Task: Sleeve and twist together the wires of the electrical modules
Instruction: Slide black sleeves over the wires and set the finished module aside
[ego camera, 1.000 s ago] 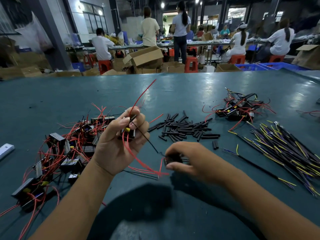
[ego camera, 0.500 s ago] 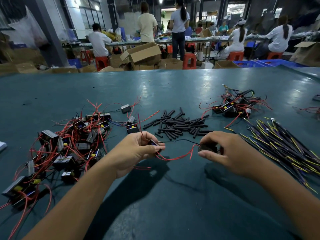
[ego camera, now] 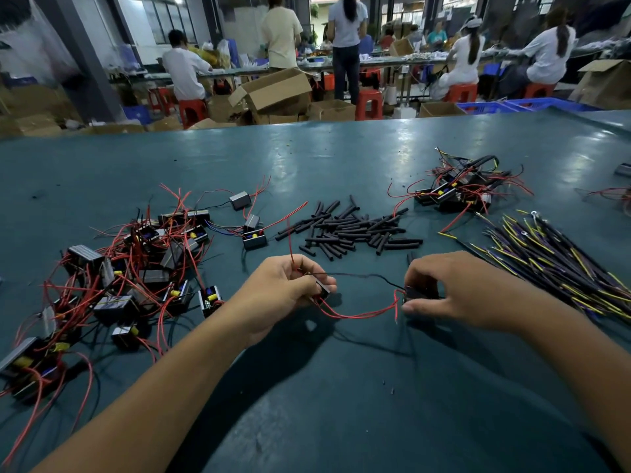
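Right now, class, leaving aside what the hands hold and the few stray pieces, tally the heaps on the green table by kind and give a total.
Module heaps: 2, the left module heap and the right module heap
Black sleeve heap: 1
Yellow-tipped wire heap: 1
Total: 4

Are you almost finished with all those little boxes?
Not nearly. A small finished-looking bunch sits far right. Left hand and right hand each hold one module, wires strung between. The big red-wired heap and black sleeves still wait.
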Action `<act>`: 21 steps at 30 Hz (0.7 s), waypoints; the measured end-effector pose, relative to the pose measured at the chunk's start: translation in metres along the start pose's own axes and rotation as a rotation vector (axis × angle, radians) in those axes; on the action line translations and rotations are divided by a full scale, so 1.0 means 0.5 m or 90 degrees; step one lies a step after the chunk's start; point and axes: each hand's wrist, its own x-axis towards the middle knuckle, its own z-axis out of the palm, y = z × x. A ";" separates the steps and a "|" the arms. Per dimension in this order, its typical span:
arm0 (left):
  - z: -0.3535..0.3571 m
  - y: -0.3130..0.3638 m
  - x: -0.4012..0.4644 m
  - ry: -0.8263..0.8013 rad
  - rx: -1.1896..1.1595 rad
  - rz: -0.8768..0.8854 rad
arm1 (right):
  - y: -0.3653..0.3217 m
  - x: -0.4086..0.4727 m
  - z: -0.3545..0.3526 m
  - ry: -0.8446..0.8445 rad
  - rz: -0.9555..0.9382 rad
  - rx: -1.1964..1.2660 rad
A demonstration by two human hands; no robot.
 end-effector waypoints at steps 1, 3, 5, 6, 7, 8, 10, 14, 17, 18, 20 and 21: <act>-0.001 -0.003 0.002 0.012 0.061 0.020 | 0.002 0.000 0.002 -0.013 0.008 -0.010; -0.011 -0.003 0.003 0.015 0.228 0.055 | 0.006 0.001 0.005 -0.036 0.021 -0.026; -0.031 0.004 0.003 0.004 0.332 0.054 | 0.009 0.000 0.005 -0.045 0.025 -0.019; -0.043 0.008 0.001 -0.012 0.344 0.041 | 0.010 0.000 0.005 -0.046 0.026 -0.017; -0.054 0.012 -0.002 -0.033 0.349 0.022 | 0.010 0.000 0.004 -0.044 0.026 -0.022; -0.063 0.015 -0.005 -0.049 0.363 0.009 | 0.011 0.000 0.005 -0.040 0.028 -0.030; -0.082 0.022 -0.008 -0.050 0.400 0.008 | 0.009 0.000 0.006 -0.027 0.033 -0.038; -0.134 0.052 -0.020 0.072 0.445 0.077 | 0.002 -0.002 0.007 0.002 0.026 -0.017; -0.160 0.071 -0.030 0.135 0.459 0.239 | -0.017 -0.006 0.006 0.073 -0.034 0.061; -0.157 0.074 -0.034 0.133 0.460 0.283 | -0.026 -0.007 0.006 0.089 -0.055 0.072; -0.145 0.077 -0.036 0.096 0.484 0.340 | -0.045 -0.008 0.010 0.098 -0.081 0.084; -0.139 0.074 -0.037 0.059 0.505 0.352 | -0.052 -0.007 0.014 0.097 -0.091 0.086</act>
